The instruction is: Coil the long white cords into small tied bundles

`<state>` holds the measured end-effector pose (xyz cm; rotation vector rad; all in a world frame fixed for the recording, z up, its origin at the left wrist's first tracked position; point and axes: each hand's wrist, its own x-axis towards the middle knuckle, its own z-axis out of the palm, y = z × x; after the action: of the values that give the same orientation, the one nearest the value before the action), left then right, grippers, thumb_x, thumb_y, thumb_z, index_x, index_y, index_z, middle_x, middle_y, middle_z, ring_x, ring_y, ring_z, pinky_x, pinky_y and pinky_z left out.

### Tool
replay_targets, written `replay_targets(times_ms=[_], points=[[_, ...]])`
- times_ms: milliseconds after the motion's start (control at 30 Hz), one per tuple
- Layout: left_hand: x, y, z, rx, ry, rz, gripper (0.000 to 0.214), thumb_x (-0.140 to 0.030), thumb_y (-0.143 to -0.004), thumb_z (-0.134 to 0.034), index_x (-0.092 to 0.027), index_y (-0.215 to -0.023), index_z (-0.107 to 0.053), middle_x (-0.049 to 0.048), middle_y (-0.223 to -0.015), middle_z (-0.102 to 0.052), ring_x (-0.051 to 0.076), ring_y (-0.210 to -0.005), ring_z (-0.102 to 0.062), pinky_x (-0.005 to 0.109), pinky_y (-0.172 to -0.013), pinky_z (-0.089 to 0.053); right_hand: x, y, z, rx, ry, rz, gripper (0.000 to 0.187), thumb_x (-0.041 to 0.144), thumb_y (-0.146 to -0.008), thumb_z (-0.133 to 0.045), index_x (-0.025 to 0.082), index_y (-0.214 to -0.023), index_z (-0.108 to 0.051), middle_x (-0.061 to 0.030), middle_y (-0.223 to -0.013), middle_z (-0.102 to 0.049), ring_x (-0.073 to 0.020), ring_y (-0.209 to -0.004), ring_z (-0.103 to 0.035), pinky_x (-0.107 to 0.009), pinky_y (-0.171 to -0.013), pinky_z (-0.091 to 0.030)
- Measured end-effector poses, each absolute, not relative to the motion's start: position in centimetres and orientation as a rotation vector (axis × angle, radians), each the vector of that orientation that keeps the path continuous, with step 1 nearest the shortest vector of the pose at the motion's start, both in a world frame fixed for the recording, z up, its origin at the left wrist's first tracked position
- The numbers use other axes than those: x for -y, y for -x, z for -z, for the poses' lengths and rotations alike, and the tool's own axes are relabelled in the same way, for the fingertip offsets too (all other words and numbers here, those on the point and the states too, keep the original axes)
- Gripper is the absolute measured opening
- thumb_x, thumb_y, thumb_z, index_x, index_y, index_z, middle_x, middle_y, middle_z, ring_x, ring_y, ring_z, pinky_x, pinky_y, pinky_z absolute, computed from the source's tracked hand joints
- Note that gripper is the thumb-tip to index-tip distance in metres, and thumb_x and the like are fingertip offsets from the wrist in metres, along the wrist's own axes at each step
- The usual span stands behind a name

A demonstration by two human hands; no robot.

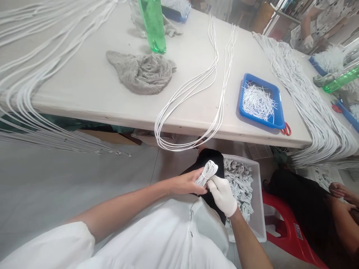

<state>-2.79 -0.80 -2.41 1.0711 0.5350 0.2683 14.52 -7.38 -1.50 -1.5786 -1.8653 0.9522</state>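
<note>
My left hand (186,182), bare, is closed around a small coiled bundle of white cord (207,172), held low over my lap below the table edge. My right hand (223,194) wears a white glove and pinches the same bundle from the right. Just beyond the hands stands a white bin (259,209) filled with several finished cord bundles (241,183). On the table (92,89) several long white cords (196,84) lie in loops that hang over the front edge.
A blue tray (276,117) of short white pieces sits at the table's right, red scissors (286,129) beside it. A grey rag (143,73) and green bottle (153,24) lie further back. Cord masses drape at both sides. Another person sits on a red chair (288,231) at right.
</note>
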Motion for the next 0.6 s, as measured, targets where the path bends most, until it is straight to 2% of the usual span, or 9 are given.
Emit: replay_targets(times_ms=[67,167,233,300,367,433,467,500,600], points=[[0.8,2.8,3.2,-0.571,-1.211,-0.381,0.037,-0.029,-0.068,-0.073,-0.018,-0.098,-0.054,0.0017,-0.091,-0.056,0.015,-0.084,-0.052,0.028,-0.076,-0.043,8.0,-13.6,0.5,1.583,1.569,-1.256,0.029,0.023,-0.093,-0.034,0.02,-0.066,-0.041,0.0037,-0.058,-0.042,-0.0101,-0.052,-0.036,-0.023,-0.05,-0.03],[0.4,2.0,4.1,-0.627,-1.135,-0.526,0.045,-0.03,-0.069,-0.074,-0.018,-0.107,-0.053,0.0059,-0.103,-0.059,0.018,-0.094,-0.055,0.032,-0.086,-0.043,9.1,-11.9,-0.4,1.523,1.475,-1.392,0.029,0.022,-0.092,-0.035,0.019,-0.064,-0.041,0.0039,-0.058,-0.042,-0.0097,-0.053,-0.036,-0.023,-0.053,-0.031],[-0.3,1.4,3.8,-0.561,-0.951,-0.514,0.04,-0.038,-0.076,-0.068,-0.017,-0.106,-0.053,0.0091,-0.099,-0.063,0.019,-0.092,-0.059,0.034,-0.084,-0.045,9.3,-11.4,-0.3,1.686,1.404,-1.345,0.031,0.022,-0.092,-0.036,0.019,-0.062,-0.042,0.0035,-0.06,-0.045,-0.0099,-0.055,-0.039,-0.023,-0.056,-0.032],[-1.1,1.2,2.7,-0.45,-0.885,-0.453,0.032,-0.043,-0.081,-0.062,-0.015,-0.097,-0.059,0.0121,-0.096,-0.067,0.022,-0.097,-0.061,0.037,-0.087,-0.046,9.1,-11.9,0.3,1.842,1.41,-1.231,0.032,0.023,-0.092,-0.036,0.019,-0.062,-0.044,0.0033,-0.059,-0.046,-0.0102,-0.054,-0.041,-0.024,-0.056,-0.032],[-1.6,1.6,1.7,-0.444,-0.975,-0.407,0.033,-0.039,-0.076,-0.069,-0.016,-0.099,-0.063,0.0132,-0.113,-0.064,0.024,-0.113,-0.055,0.035,-0.094,-0.042,8.5,-13.1,1.2,1.959,1.507,-1.038,0.032,0.024,-0.093,-0.036,0.019,-0.062,-0.046,0.0023,-0.058,-0.048,-0.011,-0.053,-0.043,-0.024,-0.055,-0.03],[-1.6,2.3,1.5,-0.577,-1.039,-0.33,0.053,-0.03,-0.065,-0.078,-0.021,-0.114,-0.06,0.0098,-0.132,-0.054,0.023,-0.122,-0.049,0.031,-0.095,-0.041,7.9,-14.6,1.8,2.064,1.621,-0.806,0.032,0.024,-0.092,-0.037,0.019,-0.062,-0.047,0.0011,-0.057,-0.048,-0.0119,-0.052,-0.044,-0.025,-0.054,-0.029],[-1.4,2.6,1.8,-0.645,-1.019,-0.264,0.06,-0.028,-0.063,-0.08,-0.023,-0.118,-0.058,0.0092,-0.134,-0.052,0.022,-0.119,-0.051,0.029,-0.091,-0.043,7.6,-15.2,2.0,2.115,1.658,-0.708,0.032,0.023,-0.092,-0.037,0.019,-0.061,-0.047,0.0008,-0.056,-0.048,-0.0121,-0.052,-0.044,-0.026,-0.054,-0.028],[-1.0,2.8,2.3,-0.676,-0.972,-0.18,0.058,-0.028,-0.064,-0.078,-0.022,-0.118,-0.058,0.0102,-0.128,-0.056,0.022,-0.111,-0.056,0.029,-0.085,-0.046,7.4,-15.7,2.0,2.157,1.678,-0.636,0.032,0.022,-0.091,-0.037,0.019,-0.061,-0.046,0.0005,-0.056,-0.048,-0.0122,-0.051,-0.044,-0.026,-0.054,-0.027],[0.7,2.6,4.3,-0.575,-0.853,-0.016,0.031,-0.034,-0.074,-0.068,-0.012,-0.096,-0.064,0.0108,-0.093,-0.067,0.019,-0.077,-0.064,0.029,-0.066,-0.049,7.5,-15.8,1.4,2.152,1.693,-0.624,0.033,0.022,-0.092,-0.036,0.019,-0.061,-0.045,0.0005,-0.057,-0.047,-0.0122,-0.052,-0.044,-0.026,-0.055,-0.027]])
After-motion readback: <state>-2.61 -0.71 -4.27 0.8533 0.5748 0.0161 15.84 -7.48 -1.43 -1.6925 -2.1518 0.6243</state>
